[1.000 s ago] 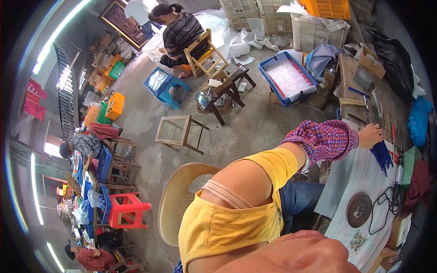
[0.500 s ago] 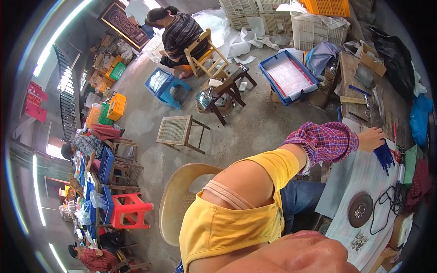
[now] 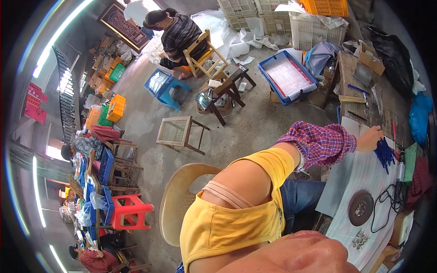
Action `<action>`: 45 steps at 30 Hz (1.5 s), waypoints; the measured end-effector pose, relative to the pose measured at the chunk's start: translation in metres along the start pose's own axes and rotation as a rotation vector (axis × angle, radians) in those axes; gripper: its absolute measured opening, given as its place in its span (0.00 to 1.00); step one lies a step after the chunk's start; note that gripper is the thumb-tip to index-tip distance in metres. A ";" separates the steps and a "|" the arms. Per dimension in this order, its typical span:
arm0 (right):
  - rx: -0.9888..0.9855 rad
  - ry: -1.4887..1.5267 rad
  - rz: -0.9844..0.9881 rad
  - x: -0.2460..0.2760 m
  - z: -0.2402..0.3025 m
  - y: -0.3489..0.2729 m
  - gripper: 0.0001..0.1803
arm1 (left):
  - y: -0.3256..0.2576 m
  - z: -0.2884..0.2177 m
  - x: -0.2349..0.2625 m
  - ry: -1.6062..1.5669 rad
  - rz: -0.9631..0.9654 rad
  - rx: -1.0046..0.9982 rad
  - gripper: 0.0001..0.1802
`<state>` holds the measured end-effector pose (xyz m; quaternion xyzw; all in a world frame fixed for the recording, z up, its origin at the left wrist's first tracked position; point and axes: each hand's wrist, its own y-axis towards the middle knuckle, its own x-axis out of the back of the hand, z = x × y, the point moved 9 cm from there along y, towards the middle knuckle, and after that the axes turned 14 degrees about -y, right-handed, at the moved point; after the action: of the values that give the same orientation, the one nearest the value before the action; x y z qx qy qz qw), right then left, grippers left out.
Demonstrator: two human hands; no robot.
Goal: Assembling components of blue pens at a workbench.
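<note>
My left hand, at the end of a purple plaid sleeve, reaches over the worktable at the right. Its fingers are closed on the top of a bunch of dark blue strands, whose loose ends hang toward the white-covered tabletop. A red-handled tool lies just beyond the bunch. Closer to me on the table are a round brown disc with a shiny patterned centre and a small heap of metal pieces. My right hand is out of view.
A black cord coils beside the disc, near a green box. Farther along lies a wooden-handled hammer. On the floor stand a woven-top stool, a blue stool and a blue tub. Other people sit at the far side and left.
My left hand and sleeve have shifted slightly left, and the blue strands have moved a little with the hand. The seated person at the far side has moved an arm.
</note>
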<state>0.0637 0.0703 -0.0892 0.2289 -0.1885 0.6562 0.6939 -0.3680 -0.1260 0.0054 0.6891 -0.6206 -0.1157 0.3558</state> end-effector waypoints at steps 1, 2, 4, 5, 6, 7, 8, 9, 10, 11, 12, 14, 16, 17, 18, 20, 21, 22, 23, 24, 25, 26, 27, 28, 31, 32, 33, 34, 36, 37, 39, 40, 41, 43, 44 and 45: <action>0.021 -0.004 -0.003 0.000 0.002 0.000 0.12 | -0.003 -0.002 -0.002 -0.107 0.003 0.032 0.14; 0.019 -0.005 -0.007 0.001 0.002 -0.001 0.12 | -0.008 -0.008 -0.003 -0.110 0.005 0.030 0.14; 0.013 0.000 -0.013 0.003 0.004 -0.002 0.12 | -0.021 -0.024 -0.006 -0.242 0.011 0.098 0.13; 0.020 -0.001 -0.010 0.004 0.004 -0.002 0.12 | -0.029 -0.024 -0.010 -0.239 0.004 0.097 0.13; 0.015 0.025 0.003 0.005 0.004 0.000 0.12 | -0.041 -0.019 -0.016 -0.260 0.062 0.108 0.13; -0.009 0.049 0.000 0.005 0.003 0.000 0.12 | -0.047 -0.027 -0.024 -0.296 0.142 0.121 0.12; -0.011 0.045 -0.003 0.006 0.005 0.000 0.12 | -0.055 -0.036 -0.024 -0.301 0.143 0.120 0.12; -0.059 0.025 -0.026 0.007 0.005 -0.001 0.12 | -0.069 -0.058 -0.028 -0.495 0.292 0.408 0.11; -0.087 0.008 -0.033 0.009 0.006 -0.002 0.12 | -0.091 -0.073 -0.031 -0.668 0.421 0.696 0.10; -0.077 0.007 -0.026 0.011 0.006 -0.001 0.12 | -0.105 -0.079 -0.035 -0.757 0.462 0.747 0.09; -0.102 0.009 -0.013 0.012 0.002 0.000 0.12 | -0.120 -0.082 -0.042 -0.851 0.512 0.799 0.09; -0.127 0.006 0.001 0.014 0.001 -0.001 0.12 | -0.147 -0.097 -0.047 -0.980 0.613 0.857 0.09; -0.299 0.055 -0.023 0.016 -0.008 -0.004 0.12 | -0.177 -0.105 -0.053 -1.052 0.699 0.945 0.09; -0.299 0.052 -0.026 0.017 -0.006 -0.002 0.12 | -0.196 -0.111 -0.058 -1.119 0.785 1.034 0.09; -0.321 0.103 -0.046 0.018 -0.007 -0.001 0.12 | -0.205 -0.116 -0.056 -1.121 0.789 1.032 0.09; -0.345 0.150 -0.072 0.025 0.003 0.003 0.13 | -0.232 -0.133 -0.057 -1.200 0.906 1.111 0.08; -0.368 0.184 -0.041 0.027 0.015 0.009 0.14 | -0.241 -0.138 -0.056 -1.202 0.905 1.110 0.08; -0.390 0.218 -0.012 0.026 0.023 0.013 0.16 | -0.252 -0.143 -0.057 -1.222 0.925 1.145 0.08; -0.388 0.216 -0.013 0.025 0.026 0.016 0.16 | -0.261 -0.148 -0.057 -1.242 0.945 1.181 0.08; -0.411 0.340 -0.066 0.027 0.026 0.018 0.19 | -0.266 -0.153 -0.056 -1.244 0.940 1.178 0.08; -0.433 0.465 -0.117 0.028 0.026 0.020 0.22 | -0.273 -0.159 -0.056 -1.254 0.957 1.202 0.08; -0.429 0.464 -0.113 0.030 0.030 0.024 0.22 | -0.280 -0.164 -0.055 -1.263 0.972 1.227 0.09; -0.424 0.519 -0.119 0.032 0.036 0.028 0.23 | -0.285 -0.168 -0.055 -1.277 0.975 1.235 0.09; -0.418 0.574 -0.124 0.033 0.039 0.031 0.25 | -0.288 -0.172 -0.053 -1.278 0.974 1.231 0.09; -0.418 0.610 -0.152 0.038 0.027 0.032 0.24 | -0.294 -0.183 -0.050 -1.275 0.969 1.237 0.08; -0.417 0.606 -0.156 0.040 0.018 0.031 0.24 | -0.296 -0.184 -0.051 -1.279 0.973 1.234 0.08; -0.420 0.622 -0.127 0.039 0.012 0.032 0.23 | -0.299 -0.184 -0.050 -1.252 0.966 1.234 0.08; -0.424 0.638 -0.098 0.038 0.006 0.032 0.23 | -0.302 -0.183 -0.049 -1.225 0.960 1.234 0.08; -0.441 0.639 -0.108 0.039 0.010 0.033 0.22 | -0.305 -0.184 -0.048 -1.202 0.961 1.217 0.09; -0.462 0.638 -0.132 0.040 0.014 0.032 0.21 | -0.307 -0.184 -0.047 -1.183 0.976 1.200 0.10; -0.489 0.636 -0.147 0.041 0.002 0.023 0.20 | -0.312 -0.187 -0.048 -1.179 1.014 1.191 0.12; -0.514 0.636 -0.165 0.043 -0.004 0.019 0.19 | -0.315 -0.189 -0.049 -1.173 1.055 1.180 0.13; -0.528 0.631 -0.181 0.045 -0.009 0.017 0.19 | -0.316 -0.189 -0.050 -1.182 1.074 1.187 0.13; -0.231 -0.413 -0.057 0.058 0.041 0.022 0.17 | -0.322 -0.194 -0.060 -1.182 1.135 1.170 0.15; -0.541 0.034 -0.191 0.059 0.027 0.016 0.15 | -0.324 -0.192 -0.061 -1.182 1.133 1.145 0.15; -0.122 -0.422 -0.170 0.064 0.045 0.017 0.14 | -0.317 -0.200 -0.063 -1.170 1.174 1.140 0.16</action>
<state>0.0530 0.0984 -0.0153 0.3340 -0.3488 0.5204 0.7043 -0.0154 -0.0046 -0.0697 0.1764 -0.9021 0.0720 -0.3871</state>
